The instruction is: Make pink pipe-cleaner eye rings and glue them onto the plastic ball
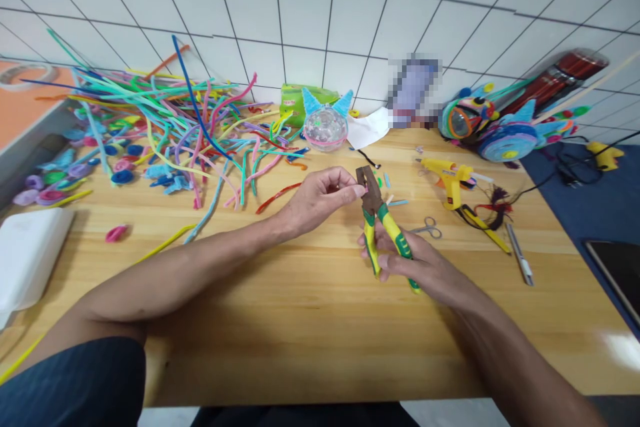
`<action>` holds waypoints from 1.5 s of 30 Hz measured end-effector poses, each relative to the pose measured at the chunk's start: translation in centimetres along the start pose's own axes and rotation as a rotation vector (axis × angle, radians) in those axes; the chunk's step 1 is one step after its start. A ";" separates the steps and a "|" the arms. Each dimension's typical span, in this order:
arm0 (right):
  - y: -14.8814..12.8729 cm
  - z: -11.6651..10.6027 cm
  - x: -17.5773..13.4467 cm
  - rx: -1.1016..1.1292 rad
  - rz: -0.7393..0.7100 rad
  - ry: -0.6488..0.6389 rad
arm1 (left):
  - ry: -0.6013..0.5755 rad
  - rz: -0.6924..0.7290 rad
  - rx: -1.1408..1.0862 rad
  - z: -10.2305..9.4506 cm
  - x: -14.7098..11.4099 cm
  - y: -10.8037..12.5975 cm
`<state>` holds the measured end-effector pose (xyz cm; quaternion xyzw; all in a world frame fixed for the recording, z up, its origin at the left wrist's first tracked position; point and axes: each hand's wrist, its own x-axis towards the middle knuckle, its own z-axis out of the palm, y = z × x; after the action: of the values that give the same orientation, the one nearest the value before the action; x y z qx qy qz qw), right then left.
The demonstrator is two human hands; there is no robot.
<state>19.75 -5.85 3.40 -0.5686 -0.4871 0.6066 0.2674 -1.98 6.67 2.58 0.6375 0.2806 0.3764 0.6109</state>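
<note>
Metal pliers (373, 203) fill curled right fingers (397, 265) beside pinched left fingers (349, 196).

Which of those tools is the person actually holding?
The pliers with yellow-and-green handles: they are in the right hand, while the scissors and yellow glue gun lie untouched on the table.

The head view looks forward and down on the table (270, 347) from close above. A tiled wall (305, 10) fills twelve o'clock.

Room at tbl (280, 347) front ctr; pipe-cleaner pile (155, 107) blocks back L.
</note>
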 end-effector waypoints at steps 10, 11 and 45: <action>0.2 0.1 0.0 -0.052 -0.062 -0.002 | 0.008 -0.023 -0.019 0.1 0.1 -0.1; 0.2 0.2 0.0 -0.049 -0.068 -0.003 | 0.007 -0.025 -0.020 0.1 0.1 -0.1; 0.2 0.7 0.2 -0.137 -0.061 0.067 | -0.029 -0.017 0.008 0.0 0.0 -0.5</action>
<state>19.13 -5.97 3.04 -0.5903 -0.5354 0.5440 0.2625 -1.90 6.75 2.12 0.6430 0.2785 0.3607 0.6155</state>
